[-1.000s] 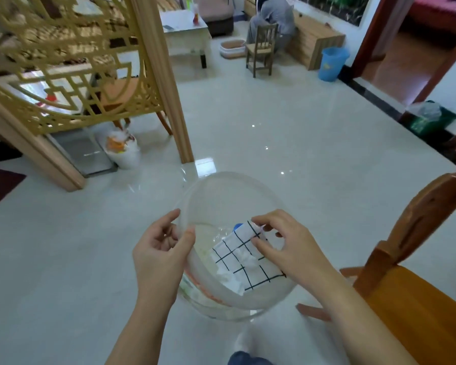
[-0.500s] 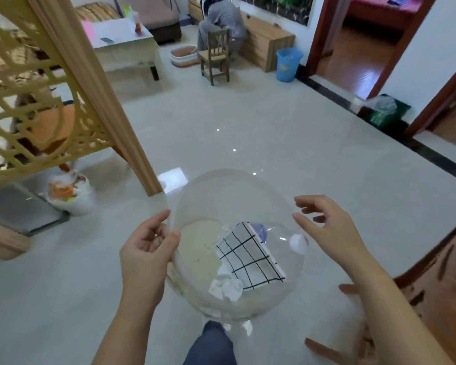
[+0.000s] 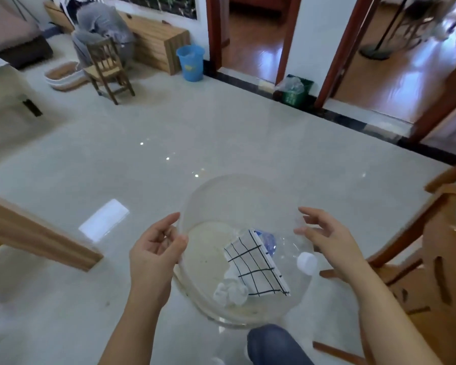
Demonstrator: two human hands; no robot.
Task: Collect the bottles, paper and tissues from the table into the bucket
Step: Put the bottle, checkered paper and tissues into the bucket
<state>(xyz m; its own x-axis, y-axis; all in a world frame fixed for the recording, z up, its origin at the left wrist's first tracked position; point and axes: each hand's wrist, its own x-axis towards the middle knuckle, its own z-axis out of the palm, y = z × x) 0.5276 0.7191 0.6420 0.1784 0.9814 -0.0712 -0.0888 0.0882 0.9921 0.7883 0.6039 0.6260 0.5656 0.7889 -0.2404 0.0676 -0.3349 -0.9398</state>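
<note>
My left hand (image 3: 156, 248) pinches the left rim of a clear plastic bucket (image 3: 237, 191) held above the floor. Inside it lie a white paper with a black grid (image 3: 258, 267), a crumpled white tissue (image 3: 229, 291), a clear bottle with a white cap (image 3: 306, 263) and something blue (image 3: 267, 241) behind the paper. My right hand (image 3: 327, 235) hovers at the bucket's right rim with fingers spread, holding nothing.
A wooden chair (image 3: 437, 272) stands close on the right. A wooden post base (image 3: 37, 238) lies at left. Farther off are a small chair (image 3: 108, 67), a blue bin (image 3: 191, 61), a green basket (image 3: 295, 92) and a seated person (image 3: 100, 25).
My right hand let go of the grid paper inside the bucket and came out to the right rim. The view has swung right across the room.
</note>
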